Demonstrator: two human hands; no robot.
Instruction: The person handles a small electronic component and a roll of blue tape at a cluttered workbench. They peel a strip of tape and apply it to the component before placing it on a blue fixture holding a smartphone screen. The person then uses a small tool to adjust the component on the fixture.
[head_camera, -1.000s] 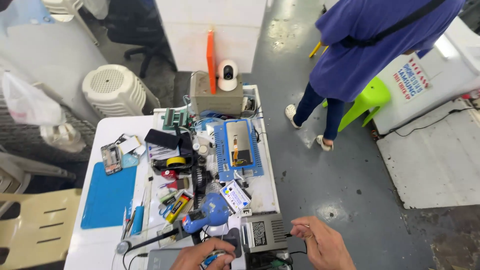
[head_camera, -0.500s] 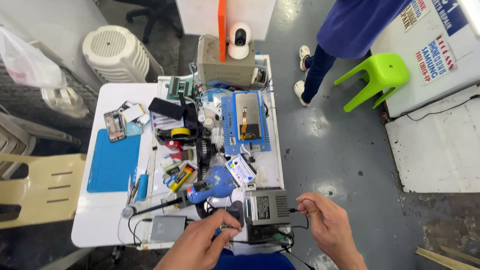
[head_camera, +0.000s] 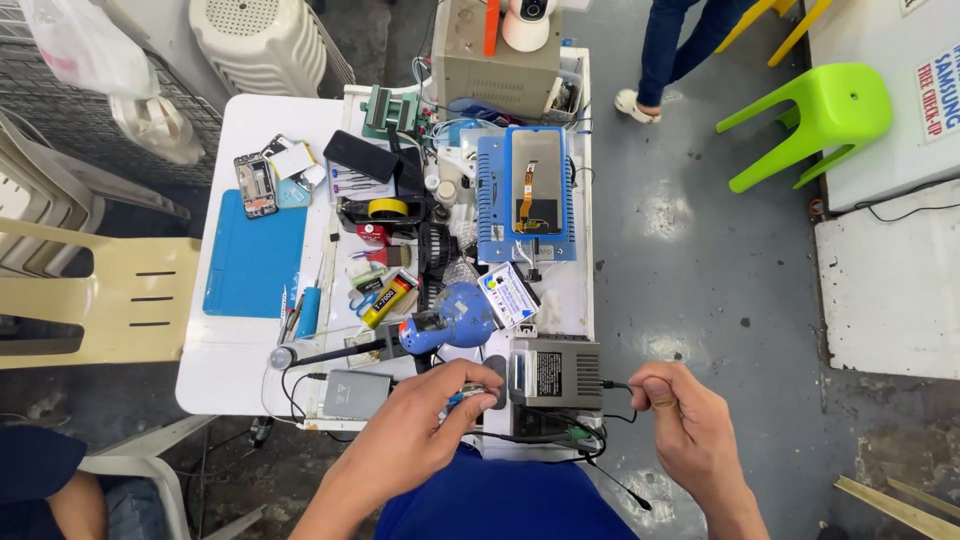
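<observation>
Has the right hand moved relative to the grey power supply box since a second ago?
Yes. The right hand was forward of the grey power supply box, off its right corner; it has pulled back towards the body, now beside the box's near right side, pinching a thin black cable.

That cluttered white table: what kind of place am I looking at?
Most likely a small phone repair stall. The white table holds an opened phone, a blue heating plate with a phone screen on it, and a blue work mat.

The left hand (head_camera: 425, 425) grips a small tool at the edge of the white table (head_camera: 235, 355), just beside a grey power supply (head_camera: 556, 373). The right hand (head_camera: 690, 430) pinches a thin black cable (head_camera: 615, 385) near it.
</observation>
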